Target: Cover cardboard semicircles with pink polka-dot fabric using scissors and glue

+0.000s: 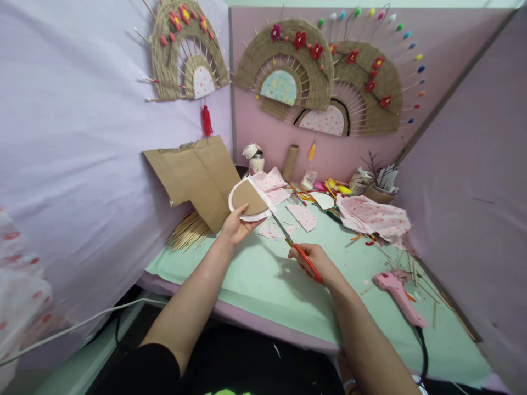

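My left hand is closed on a half-round cardboard piece backed with white dotted fabric, held up above the green table. My right hand grips red-handled scissors. Their blades point up and left, and the tips reach the fabric at the cardboard's right edge.
Folded cardboard and a bundle of wooden sticks lie at the left. Pink dotted fabric and cut scraps lie beyond the hands. A pink glue gun rests at the right. Woven fan decorations hang on the walls.
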A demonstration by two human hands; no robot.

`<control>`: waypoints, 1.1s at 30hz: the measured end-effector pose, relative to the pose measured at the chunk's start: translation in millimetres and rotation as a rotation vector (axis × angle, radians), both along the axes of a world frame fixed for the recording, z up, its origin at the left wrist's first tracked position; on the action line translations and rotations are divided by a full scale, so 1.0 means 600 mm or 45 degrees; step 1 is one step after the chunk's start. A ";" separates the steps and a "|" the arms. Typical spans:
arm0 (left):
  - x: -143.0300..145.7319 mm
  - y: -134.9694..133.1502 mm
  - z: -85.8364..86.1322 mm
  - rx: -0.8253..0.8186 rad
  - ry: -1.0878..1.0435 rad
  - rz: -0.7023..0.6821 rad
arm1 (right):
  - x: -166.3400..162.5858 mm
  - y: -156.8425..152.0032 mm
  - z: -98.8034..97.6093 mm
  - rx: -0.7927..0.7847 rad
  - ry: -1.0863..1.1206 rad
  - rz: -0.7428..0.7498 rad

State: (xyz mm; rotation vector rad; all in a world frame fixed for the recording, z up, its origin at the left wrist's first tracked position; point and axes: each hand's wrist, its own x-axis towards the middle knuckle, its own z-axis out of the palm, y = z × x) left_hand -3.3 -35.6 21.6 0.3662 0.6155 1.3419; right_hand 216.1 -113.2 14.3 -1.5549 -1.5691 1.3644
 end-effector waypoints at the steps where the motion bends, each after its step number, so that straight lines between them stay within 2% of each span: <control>1: 0.000 0.000 0.000 -0.002 0.003 -0.002 | 0.000 0.000 0.000 0.004 -0.002 -0.003; 14: 0.002 -0.003 0.001 0.030 0.024 -0.011 | 0.002 0.004 -0.007 0.030 -0.039 -0.024; 20: 0.001 -0.003 0.003 0.024 0.020 0.079 | 0.014 0.011 -0.022 0.114 -0.093 -0.018; 24: 0.001 -0.006 0.008 0.064 -0.013 0.093 | 0.020 0.016 -0.021 0.145 -0.115 -0.084; 29: 0.001 -0.014 0.015 0.116 0.013 -0.004 | 0.018 0.018 -0.019 0.186 -0.078 -0.181; 33: -0.005 -0.028 0.005 0.173 0.131 -0.268 | 0.016 0.024 -0.025 0.236 0.106 -0.324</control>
